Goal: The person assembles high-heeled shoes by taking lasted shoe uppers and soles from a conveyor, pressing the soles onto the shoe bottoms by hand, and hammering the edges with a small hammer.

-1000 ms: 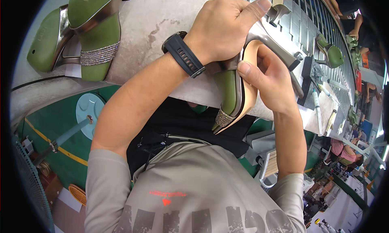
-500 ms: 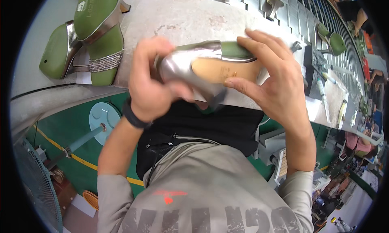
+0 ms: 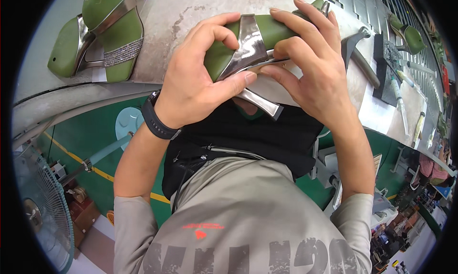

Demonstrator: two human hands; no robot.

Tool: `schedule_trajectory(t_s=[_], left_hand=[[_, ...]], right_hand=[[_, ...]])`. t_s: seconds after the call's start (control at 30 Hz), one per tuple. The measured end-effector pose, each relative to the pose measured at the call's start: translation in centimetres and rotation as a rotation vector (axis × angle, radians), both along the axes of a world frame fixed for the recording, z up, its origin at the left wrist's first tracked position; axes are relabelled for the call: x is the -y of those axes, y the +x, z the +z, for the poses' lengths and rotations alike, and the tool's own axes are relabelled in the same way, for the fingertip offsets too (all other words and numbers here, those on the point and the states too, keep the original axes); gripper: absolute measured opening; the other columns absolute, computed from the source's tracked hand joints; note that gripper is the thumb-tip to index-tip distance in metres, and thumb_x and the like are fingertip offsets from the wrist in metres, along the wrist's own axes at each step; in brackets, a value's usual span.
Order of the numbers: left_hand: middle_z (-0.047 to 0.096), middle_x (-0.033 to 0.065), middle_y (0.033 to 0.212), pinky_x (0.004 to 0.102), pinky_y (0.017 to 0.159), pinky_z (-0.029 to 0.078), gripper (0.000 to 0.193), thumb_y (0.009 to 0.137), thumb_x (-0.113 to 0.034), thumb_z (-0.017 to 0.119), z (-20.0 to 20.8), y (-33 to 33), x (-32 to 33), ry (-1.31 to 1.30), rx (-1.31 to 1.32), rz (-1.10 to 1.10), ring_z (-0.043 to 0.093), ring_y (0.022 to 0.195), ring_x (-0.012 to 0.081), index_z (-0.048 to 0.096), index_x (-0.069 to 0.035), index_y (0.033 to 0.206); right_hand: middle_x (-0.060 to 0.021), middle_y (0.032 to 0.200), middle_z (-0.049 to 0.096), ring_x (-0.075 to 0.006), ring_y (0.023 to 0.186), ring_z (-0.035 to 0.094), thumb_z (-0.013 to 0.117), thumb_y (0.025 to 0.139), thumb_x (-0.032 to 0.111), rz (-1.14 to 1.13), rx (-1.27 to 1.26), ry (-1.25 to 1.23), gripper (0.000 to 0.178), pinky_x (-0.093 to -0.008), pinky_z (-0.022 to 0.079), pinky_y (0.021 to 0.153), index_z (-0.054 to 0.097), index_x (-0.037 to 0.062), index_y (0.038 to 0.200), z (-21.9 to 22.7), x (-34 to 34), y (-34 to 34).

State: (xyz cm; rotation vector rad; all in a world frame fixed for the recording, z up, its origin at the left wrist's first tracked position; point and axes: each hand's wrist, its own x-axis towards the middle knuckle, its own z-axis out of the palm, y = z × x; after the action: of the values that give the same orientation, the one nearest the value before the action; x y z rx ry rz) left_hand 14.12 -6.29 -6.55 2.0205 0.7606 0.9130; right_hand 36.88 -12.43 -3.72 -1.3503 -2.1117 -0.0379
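A high-heeled sandal (image 3: 276, 31), green with a shiny silver band, is held in both hands above the bench, its slim silver heel (image 3: 264, 104) pointing down toward me. My left hand (image 3: 193, 73) wraps the rounded green end, thumb along the silver edge. My right hand (image 3: 315, 59) grips the other end, fingers over the green surface and thumb at the lower edge. Part of the sandal is hidden under the fingers. To the left, other green sandals (image 3: 64, 50) with silver heels lie together; a glittery strap (image 3: 123, 52) crosses one.
On the bench's right stand a hammer-like metal tool (image 3: 358, 47), a dark block (image 3: 385, 69), slim white tools (image 3: 398, 100) and another green sandal (image 3: 414, 38). Metal slats run behind. A blue fan (image 3: 45, 217) and a light-blue round plate on a stand (image 3: 126, 124) are at lower left.
The sandal has turned in my hands: its tan surface faced up before, and its green surface does now. Both hands have shifted their grip, the left moving up around the green end.
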Motion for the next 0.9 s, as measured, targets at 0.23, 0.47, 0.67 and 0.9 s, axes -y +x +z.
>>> schedule_trajectory(t_s=[0.23, 0.47, 0.67, 0.9], left_hand=[[0.053, 0.0208, 0.154, 0.0370, 0.111, 0.044, 0.034, 0.082, -0.011, 0.081, 1.2, 0.3, -0.1, -0.113, -0.148, -0.040, 0.056, 0.134, 0.0243, 0.058, -0.006, 0.106], [0.050, 0.0268, 0.156, 0.0387, 0.112, 0.042, 0.022, 0.085, -0.005, 0.071, 1.1, 1.4, 1.1, 0.030, -0.223, 0.066, 0.059, 0.134, 0.0298, 0.060, -0.005, 0.103], [0.059, 0.0240, 0.138, 0.0468, 0.113, 0.042, 0.025, 0.082, -0.006, 0.072, 0.3, 1.5, 0.9, 0.131, -0.184, 0.038, 0.055, 0.138, 0.0400, 0.063, -0.004, 0.105], [0.048, 0.0335, 0.155, 0.0456, 0.119, 0.037, 0.022, 0.088, -0.006, 0.071, 0.8, 1.5, 0.9, 0.260, -0.288, -0.016, 0.049, 0.145, 0.0418, 0.064, -0.002, 0.108]], right_hand=[[-0.0153, 0.132, 0.063, -0.0417, 0.131, 0.054, 0.089, 0.074, 0.021, 0.036, 0.121, -0.019, 0.033, -0.0655, 0.036, 0.112, 0.064, 0.0072, 0.091, 0.4, 0.0, 1.0], [-0.0143, 0.130, 0.063, -0.0409, 0.132, 0.053, 0.087, 0.075, 0.022, 0.042, 0.030, 0.013, 0.032, -0.0689, 0.035, 0.109, 0.063, 0.0074, 0.089, 0.3, -0.2, 0.3], [-0.0140, 0.131, 0.064, -0.0383, 0.130, 0.055, 0.084, 0.078, 0.025, 0.064, 0.036, 0.161, 0.031, -0.0687, 0.032, 0.112, 0.060, 0.0084, 0.086, -2.3, -0.6, 1.1], [-0.0122, 0.130, 0.066, -0.0339, 0.126, 0.059, 0.080, 0.083, 0.028, 0.040, 0.029, 0.232, 0.028, -0.0702, 0.028, 0.115, 0.059, 0.0089, 0.086, -3.4, -0.8, 1.1]])
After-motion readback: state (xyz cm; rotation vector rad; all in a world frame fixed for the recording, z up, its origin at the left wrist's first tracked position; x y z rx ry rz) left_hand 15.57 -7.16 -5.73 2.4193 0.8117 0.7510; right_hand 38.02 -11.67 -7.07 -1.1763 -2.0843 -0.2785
